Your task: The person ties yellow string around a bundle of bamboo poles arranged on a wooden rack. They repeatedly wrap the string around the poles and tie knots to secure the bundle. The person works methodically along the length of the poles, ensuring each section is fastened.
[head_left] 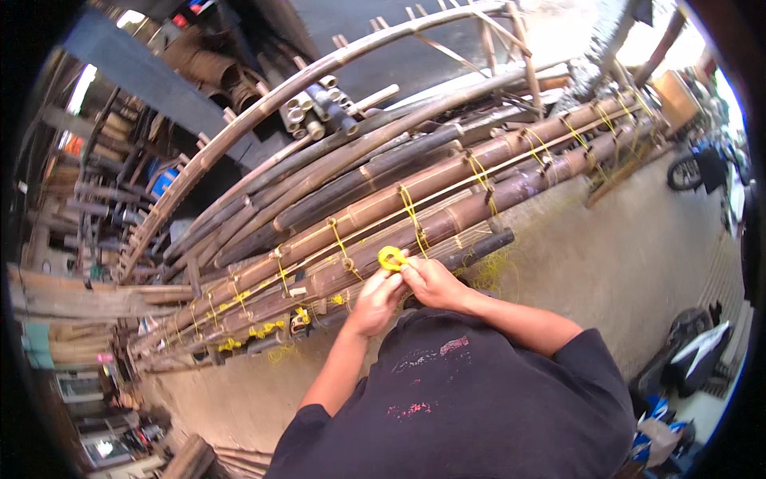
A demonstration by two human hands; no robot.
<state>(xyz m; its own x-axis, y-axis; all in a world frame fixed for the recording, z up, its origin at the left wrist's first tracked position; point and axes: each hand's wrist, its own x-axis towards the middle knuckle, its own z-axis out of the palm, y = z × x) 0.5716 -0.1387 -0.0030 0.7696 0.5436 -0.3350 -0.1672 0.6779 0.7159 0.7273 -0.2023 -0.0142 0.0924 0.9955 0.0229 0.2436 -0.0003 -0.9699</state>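
Observation:
My left hand [373,305] and my right hand [433,282] meet in front of my chest, fingers closed on a small looped coil of yellow cord [386,252]. The coil stands up from the fingertips of both hands, just above a long brown bamboo pole [327,281]. A second bamboo pole [367,206] runs parallel behind it. Yellow cord lashings [410,209] tie the two poles at intervals, with thin strips lying between them. Several yellow cord bundles [266,329] hang along the near pole to the left. How the cord passes between my fingers is too small to make out.
Dark loose poles [375,172] and a curved bamboo ladder [299,76] lie behind the frame. Loose yellow cord [499,270] tangles by the floor [574,255]. A motorbike [702,169] stands far right, dark bags [686,351] nearer. Stacked timber and tools fill the left side.

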